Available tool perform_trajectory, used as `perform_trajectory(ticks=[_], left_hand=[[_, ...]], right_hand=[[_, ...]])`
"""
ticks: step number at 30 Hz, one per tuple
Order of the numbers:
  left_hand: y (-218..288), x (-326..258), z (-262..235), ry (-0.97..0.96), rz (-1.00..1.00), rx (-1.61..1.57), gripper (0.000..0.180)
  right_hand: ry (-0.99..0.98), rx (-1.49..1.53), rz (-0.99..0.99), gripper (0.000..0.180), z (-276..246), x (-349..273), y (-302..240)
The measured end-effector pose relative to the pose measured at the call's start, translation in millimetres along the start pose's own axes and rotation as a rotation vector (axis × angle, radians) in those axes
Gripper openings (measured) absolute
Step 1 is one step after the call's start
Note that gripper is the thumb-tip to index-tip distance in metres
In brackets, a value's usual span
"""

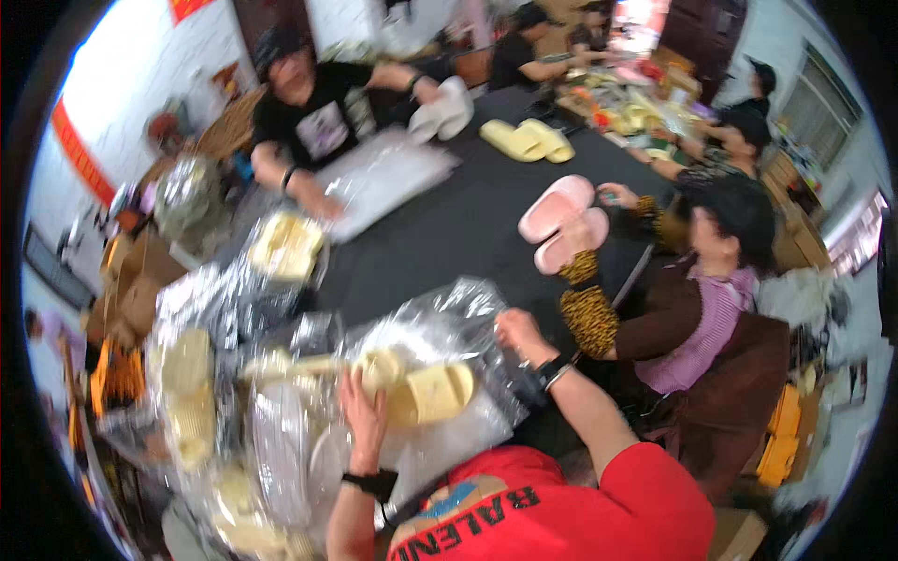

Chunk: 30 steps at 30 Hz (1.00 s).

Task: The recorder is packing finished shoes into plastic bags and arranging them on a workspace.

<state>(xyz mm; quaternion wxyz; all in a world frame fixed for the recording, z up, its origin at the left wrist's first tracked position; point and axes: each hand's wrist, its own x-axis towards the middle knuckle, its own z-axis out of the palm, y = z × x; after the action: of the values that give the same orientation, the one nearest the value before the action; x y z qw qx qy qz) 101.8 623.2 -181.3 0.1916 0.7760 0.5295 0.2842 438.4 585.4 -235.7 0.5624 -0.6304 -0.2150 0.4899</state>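
Pale yellow slippers and clear plastic on a black worktop

Item: pale yellow slipper (pixel 440 393), at the near side of the worktop (pixel 430 248), amid clear plastic; whether inside or on top, I cannot tell. A second yellow piece sits just beyond it.

Item: clear plastic bag (pixel 449 313), crumpled, around the slipper's far side.

Left hand (pixel 363 416): fingers extended, just left of the slipper; contact unclear. Dark band on the wrist.

Right hand (pixel 524 337): fingers curled in, pinching the bag's right edge, blurred. Dark band on this wrist too.

Left side: bagged yellow slippers (pixel 187 397), in several glossy packs.

Far side: co-worker in black (pixel 318 117), one hand at white slippers (pixel 440 112), the other on a flat stack of clear plastic (pixel 393 178); yellow pair (pixel 527 140) nearby.

Right side: co-worker in leopard-print sleeves (pixel 589 318), one hand on pink slippers (pixel 557 208).
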Motion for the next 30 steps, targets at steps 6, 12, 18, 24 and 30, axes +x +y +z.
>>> perform_trajectory(ticks=[6,12,18,24,30], left_hand=[[-1.4,19.9,0.6,-0.115,-0.1,-0.155,0.043],[-8.6,14.9,-0.3,-0.132,-0.273,-0.125,0.041],[-21.4,-6.4,1.4,0.021,-0.182,-0.172,0.057],[-28.9,-12.8,34.6,0.252,-0.322,-0.492,0.059],[-8.9,-3.0,13.9,-0.081,-0.386,-0.471,0.055]], right_hand=[[0.08,-0.061,0.048,0.016,-13.0,20.0,-28.8],[0.122,-0.107,0.001,0.015,-18.2,29.7,-12.3],[0.176,-0.263,0.03,0.044,-40.7,-4.3,3.0],[0.37,-0.761,-0.128,0.056,-42.7,-58.1,8.9],[-0.202,-0.918,-0.665,0.054,48.3,-86.4,-14.8]])
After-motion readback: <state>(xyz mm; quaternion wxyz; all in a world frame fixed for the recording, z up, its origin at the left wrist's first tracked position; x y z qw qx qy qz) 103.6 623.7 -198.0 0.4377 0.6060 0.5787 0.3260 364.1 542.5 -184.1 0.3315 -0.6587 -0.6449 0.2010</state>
